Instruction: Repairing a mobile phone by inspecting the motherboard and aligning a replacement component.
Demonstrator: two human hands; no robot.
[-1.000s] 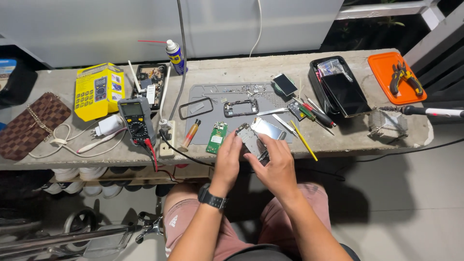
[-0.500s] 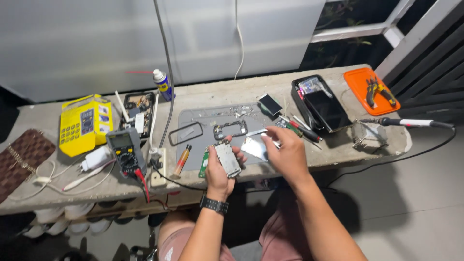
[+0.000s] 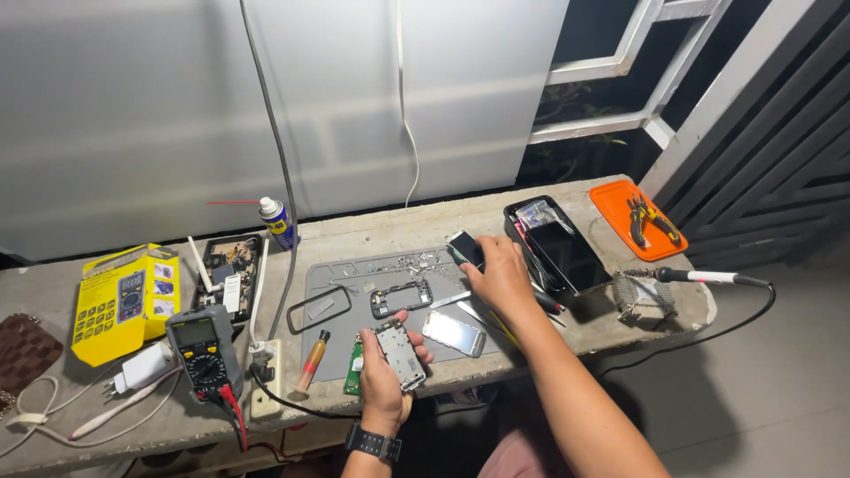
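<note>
At the bench's near edge, my left hand (image 3: 387,376) is wrapped around an opened phone body (image 3: 400,355), held upright over the grey mat (image 3: 336,341). Farther in, my right hand (image 3: 500,274) lies half-curled beside a small dark phone (image 3: 464,248); I cannot tell whether it grips anything beneath.

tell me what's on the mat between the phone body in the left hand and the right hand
In the head view, a silver phone panel lies flat on the grey mat between them.
</note>
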